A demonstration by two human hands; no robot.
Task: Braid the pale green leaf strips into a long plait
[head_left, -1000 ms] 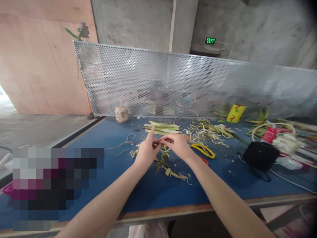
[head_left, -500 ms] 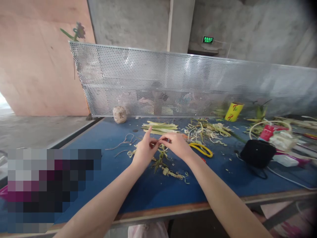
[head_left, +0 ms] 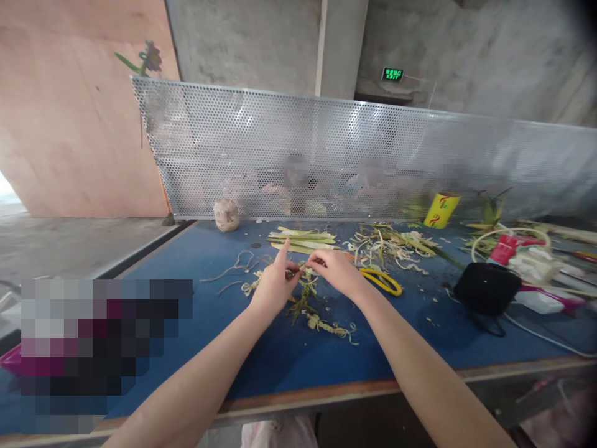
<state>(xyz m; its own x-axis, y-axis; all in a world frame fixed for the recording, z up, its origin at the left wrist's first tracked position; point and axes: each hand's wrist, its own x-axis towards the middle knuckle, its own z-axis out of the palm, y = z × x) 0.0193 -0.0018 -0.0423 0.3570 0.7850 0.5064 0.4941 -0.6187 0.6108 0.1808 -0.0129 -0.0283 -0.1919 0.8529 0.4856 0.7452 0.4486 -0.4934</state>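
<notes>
My left hand is closed with its thumb pointing up, and its fingers pinch a pale plant strip. From the other side, the fingertips of my right hand are pinched on the same strip, most of which the fingers hide. Just below the hands lies a green, knotted plant piece; I cannot tell whether it joins the held strip. Nearer to me is a pale braided length with loose ends. Beyond the fingers rest flat green-white leaf strips. Yellow scissors handles lie right of my right hand.
Shredded plant strips are heaped at the back right, near a yellow roll. A black box-like object with a cable stands further right. A wrapped ball sits before the perforated metal screen. Grey string lies left.
Both hands stay nearly in place with small finger movements. The fingertips have come slightly apart, and more of the pale strip shows between them.
</notes>
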